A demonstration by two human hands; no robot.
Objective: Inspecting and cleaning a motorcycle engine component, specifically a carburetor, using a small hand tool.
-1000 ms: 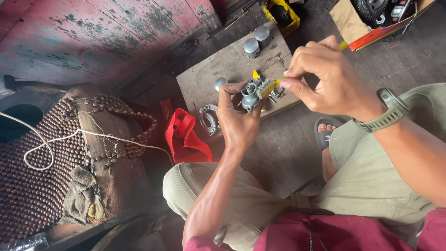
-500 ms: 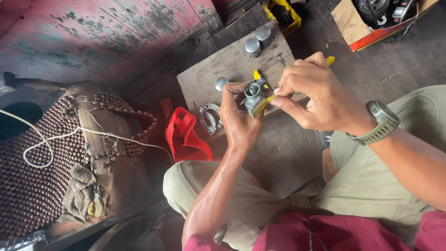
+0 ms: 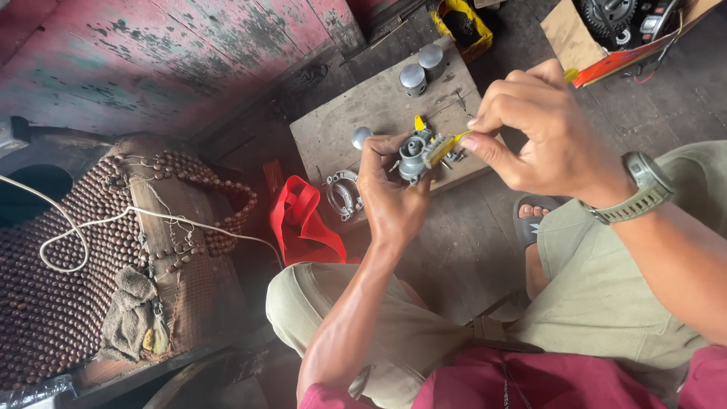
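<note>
Left hand (image 3: pixel 390 193) grasps small grey metal carburettor (image 3: pixel 414 155) at its fingertips, held above the wooden board (image 3: pixel 341 129). Right hand (image 3: pixel 541 129) pinches yellow-handled tool (image 3: pixel 443 145), tip touching the carburettor's right side.

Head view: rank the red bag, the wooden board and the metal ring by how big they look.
1. Wooden board
2. Red bag
3. Metal ring
All three lie at about floor level, so nearness hardly skews this.
</note>
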